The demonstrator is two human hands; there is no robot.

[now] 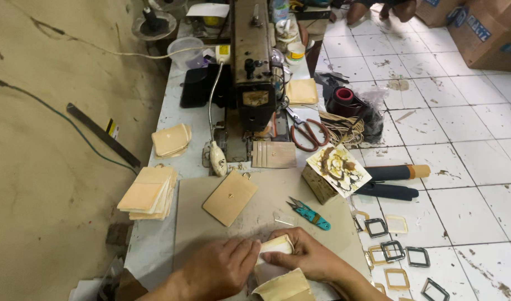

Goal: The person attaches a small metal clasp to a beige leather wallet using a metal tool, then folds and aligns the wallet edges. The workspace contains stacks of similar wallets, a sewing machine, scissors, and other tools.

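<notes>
My left hand point(216, 270) and my right hand point(305, 257) meet at the table's near edge, both pinching a small folded cream leather piece point(278, 245). More cream pieces point(283, 287) lie just under my wrists. A tan leather rectangle point(230, 197) with a small stud rests on the grey work board point(266, 212) ahead of my hands. Teal thread snips point(309, 214) lie to the right of it.
An old sewing machine point(254, 61) stands at the back, with a lamp arm point(216, 156) and red-handled scissors point(305, 131) beside it. Stacks of tan leather pieces point(148, 192) point(171, 139) sit left. A stained small box point(333, 173) sits right. Square buckles point(392, 251) lie on the tiled floor.
</notes>
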